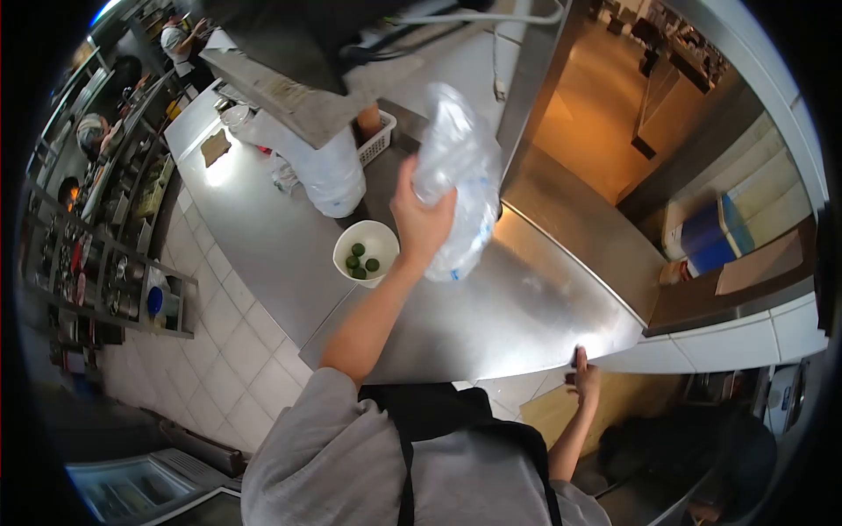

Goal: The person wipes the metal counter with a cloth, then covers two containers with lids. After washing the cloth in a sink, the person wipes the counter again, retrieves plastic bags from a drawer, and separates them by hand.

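My left hand (423, 219) is closed around a clear plastic bag (465, 206) with small blue print, raised over the steel counter (456, 324). What the bag contains is hard to make out. Just left of that wrist stands a white tub (373, 235) holding several green limes (358, 263). Down at the counter's front right edge, my right hand (583, 383) has its fingers curled and its thumb up by the rim. Whether anything besides the edge is in those fingers does not show.
Another plastic-wrapped bundle (329, 175) stands behind the tub, near a white basket (377, 138). A dark appliance (281, 44) overhangs the counter. To the right is a pass-through opening (570, 114). Shelving (114, 228) lines the left, with a person (180, 48) at the back.
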`<action>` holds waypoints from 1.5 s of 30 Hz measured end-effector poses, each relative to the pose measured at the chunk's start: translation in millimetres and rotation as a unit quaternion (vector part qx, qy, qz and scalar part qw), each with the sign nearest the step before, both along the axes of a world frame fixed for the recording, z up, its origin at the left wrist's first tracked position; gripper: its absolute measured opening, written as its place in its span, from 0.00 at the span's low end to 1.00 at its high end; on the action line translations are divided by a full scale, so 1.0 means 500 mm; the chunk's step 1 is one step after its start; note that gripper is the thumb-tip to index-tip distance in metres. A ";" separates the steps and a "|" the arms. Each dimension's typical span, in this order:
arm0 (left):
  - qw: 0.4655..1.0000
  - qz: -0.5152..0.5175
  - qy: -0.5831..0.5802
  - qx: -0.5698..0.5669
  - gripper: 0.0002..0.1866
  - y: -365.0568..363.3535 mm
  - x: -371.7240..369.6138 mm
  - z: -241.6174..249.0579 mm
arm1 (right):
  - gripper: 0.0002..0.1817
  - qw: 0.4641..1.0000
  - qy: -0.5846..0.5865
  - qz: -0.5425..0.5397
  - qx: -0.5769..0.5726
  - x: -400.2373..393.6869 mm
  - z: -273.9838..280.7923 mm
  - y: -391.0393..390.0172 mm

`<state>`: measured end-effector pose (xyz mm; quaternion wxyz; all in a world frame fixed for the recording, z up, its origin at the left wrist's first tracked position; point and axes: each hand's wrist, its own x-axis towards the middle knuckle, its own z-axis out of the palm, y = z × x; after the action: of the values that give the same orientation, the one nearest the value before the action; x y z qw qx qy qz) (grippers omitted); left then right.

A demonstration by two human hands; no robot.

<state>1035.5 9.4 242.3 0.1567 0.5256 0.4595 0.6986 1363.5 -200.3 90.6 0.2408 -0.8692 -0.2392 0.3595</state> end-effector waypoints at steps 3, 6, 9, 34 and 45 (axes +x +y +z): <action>0.999 -0.053 0.001 -0.009 0.30 -0.063 -0.026 0.004 | 0.29 0.976 -0.202 0.086 0.008 0.005 0.087 0.031; 0.993 -0.109 0.001 -0.048 0.32 -0.144 -0.074 0.010 | 0.23 0.943 -0.130 0.154 0.265 -0.132 0.158 0.148; 0.993 -0.105 -0.004 -0.051 0.32 -0.214 -0.132 0.000 | 0.15 0.871 -0.160 0.273 0.375 -0.273 0.127 0.305; 0.996 0.030 0.085 -0.003 0.31 0.134 -1.007 0.009 | 0.30 0.774 -0.050 0.119 0.620 -1.153 0.300 0.538; 0.986 -0.120 0.103 0.054 0.37 0.352 -1.106 -0.067 | 0.42 0.780 -0.167 0.058 0.600 -1.305 0.216 0.599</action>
<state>482.7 185.3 208.6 0.1627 0.6536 0.3680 0.6410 710.7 99.2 198.7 0.6486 -0.5796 -0.4933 0.0055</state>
